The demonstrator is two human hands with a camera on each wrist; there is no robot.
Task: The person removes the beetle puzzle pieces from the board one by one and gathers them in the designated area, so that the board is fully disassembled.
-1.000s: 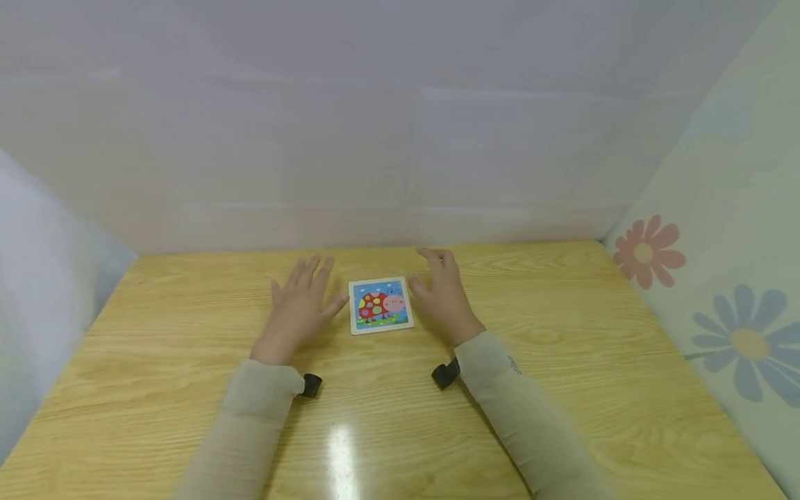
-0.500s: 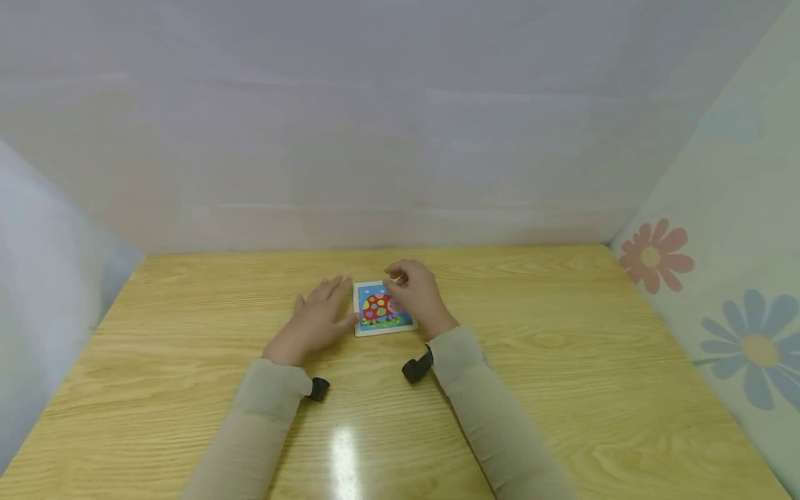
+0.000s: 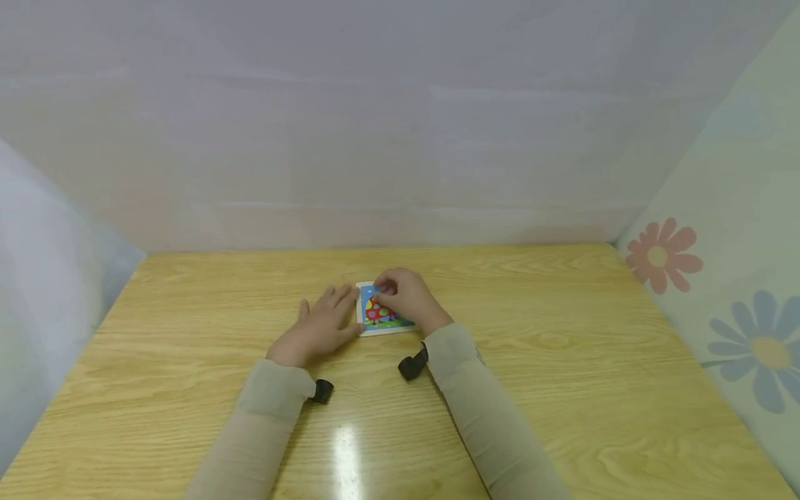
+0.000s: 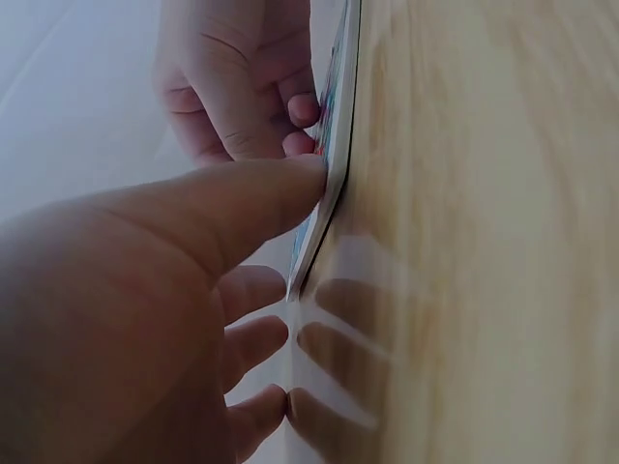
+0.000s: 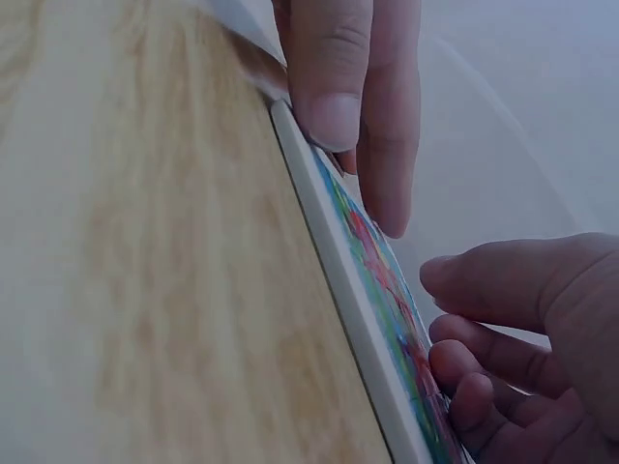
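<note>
The board (image 3: 378,322), printed with a red spotted figure on blue and green, is laid flat on the table (image 3: 562,361), left of centre and toward the far side, between the hands. Its near left corner is touched by the thumb of the left hand (image 3: 320,329), whose fingers are extended and released, with nothing grasped. The right part of the board is covered by the right hand (image 3: 409,300), its fingers bent over the print; whether anything is pinched there cannot be told. Both arms are covered by pale sleeves (image 3: 494,417). The table is backed by a pale wall (image 3: 400,139), and a red flower (image 3: 657,256) and a blue flower (image 3: 769,353) are shown at right.
</note>
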